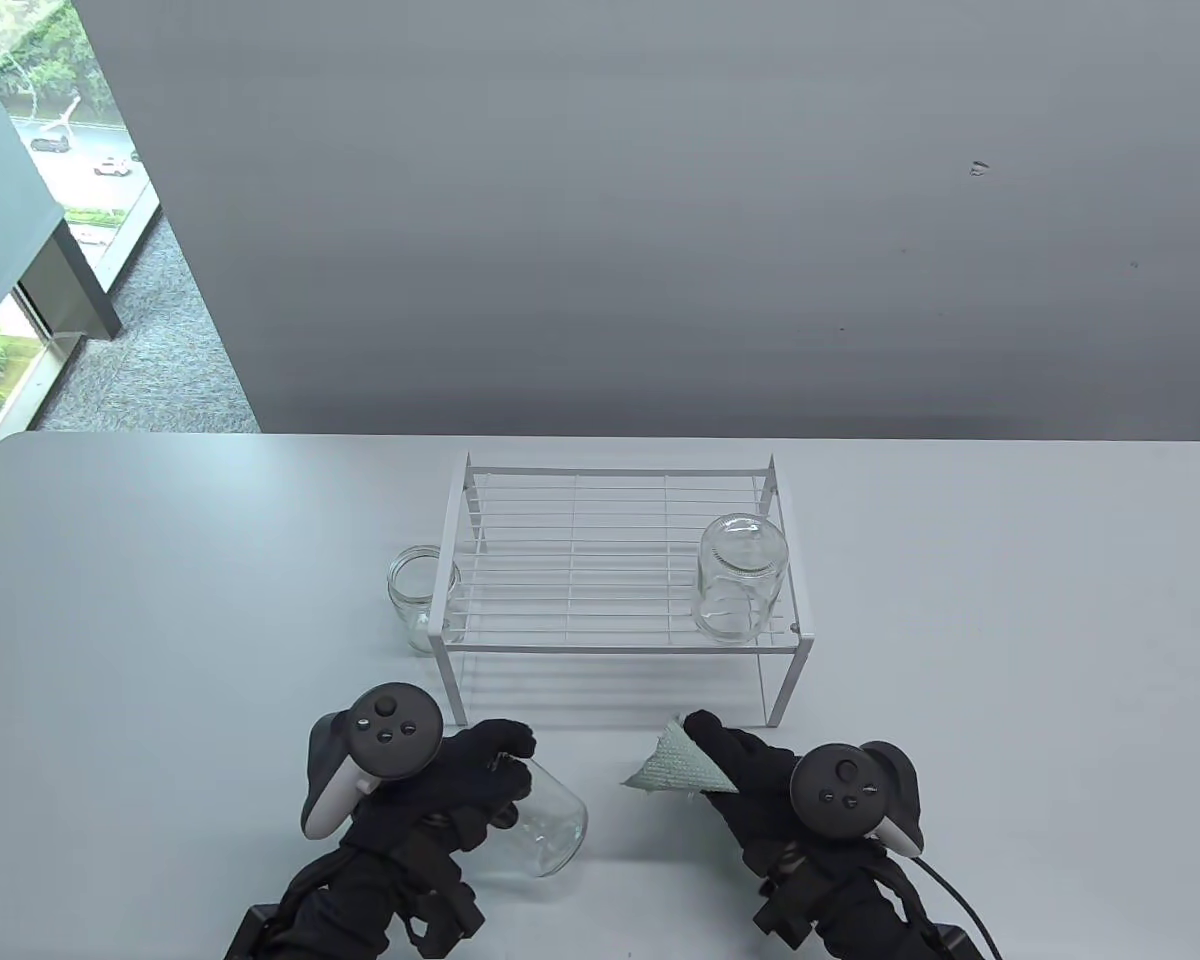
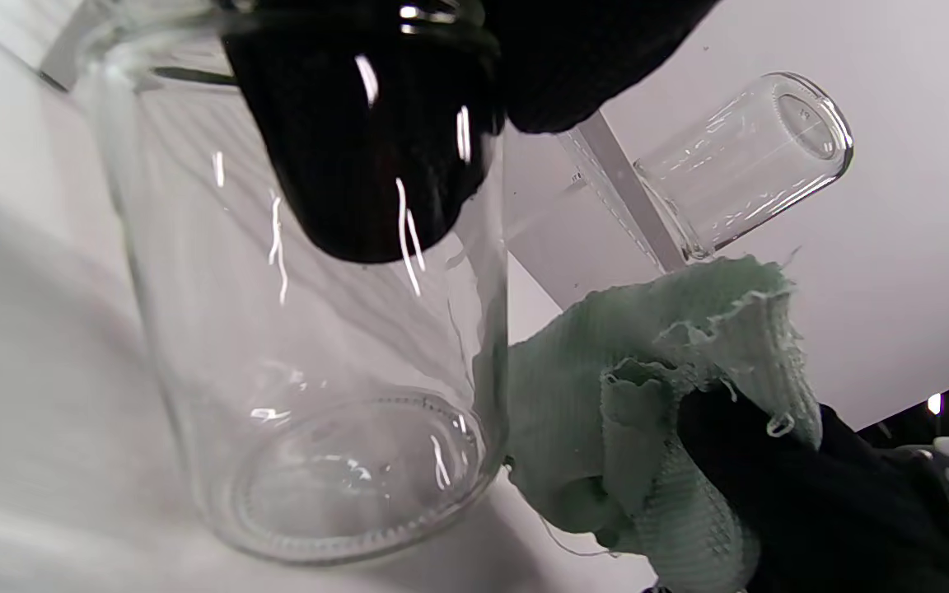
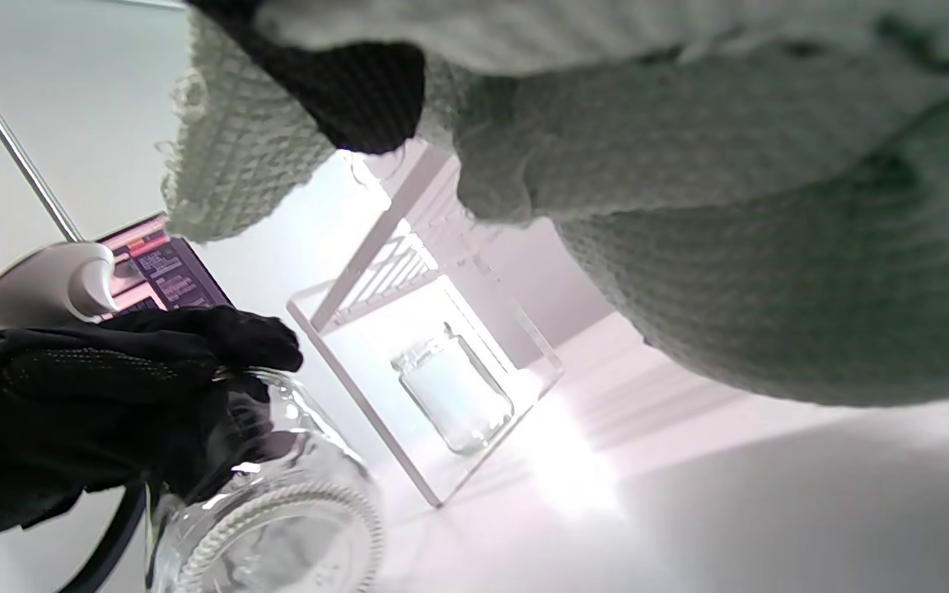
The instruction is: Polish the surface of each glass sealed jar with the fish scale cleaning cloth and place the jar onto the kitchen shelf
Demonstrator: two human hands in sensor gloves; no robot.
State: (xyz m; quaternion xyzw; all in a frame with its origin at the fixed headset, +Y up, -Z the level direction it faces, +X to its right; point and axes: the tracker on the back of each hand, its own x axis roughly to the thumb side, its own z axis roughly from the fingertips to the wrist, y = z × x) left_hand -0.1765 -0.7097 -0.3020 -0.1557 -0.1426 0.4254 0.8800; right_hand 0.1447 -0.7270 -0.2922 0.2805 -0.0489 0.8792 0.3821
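A white wire kitchen shelf (image 1: 620, 570) stands on the grey table (image 1: 160, 600). One glass jar (image 1: 740, 580) sits mouth-down on the shelf's top grid, at its right front corner. A second glass jar (image 1: 422, 595) stands upright on the table, touching or just beside the shelf's left end; its mouth is open.

The left hand (image 1: 460, 775), in front of the shelf's left leg, grips a third glass jar (image 1: 545, 820) by its mouth end. The fingers are curled round the rim, and in the left wrist view one fingertip (image 2: 376, 165) reaches inside the glass. This jar is tilted, its base pointing away from the shelf and toward the right hand.

The right hand (image 1: 760, 775), in front of the shelf's right leg, holds the pale green fish scale cleaning cloth (image 1: 675, 765). Its fingers are clamped on the bunched fabric, with one fingertip showing at the upper edge. The cloth lies just beside the tilted jar's base; whether they touch cannot be told.
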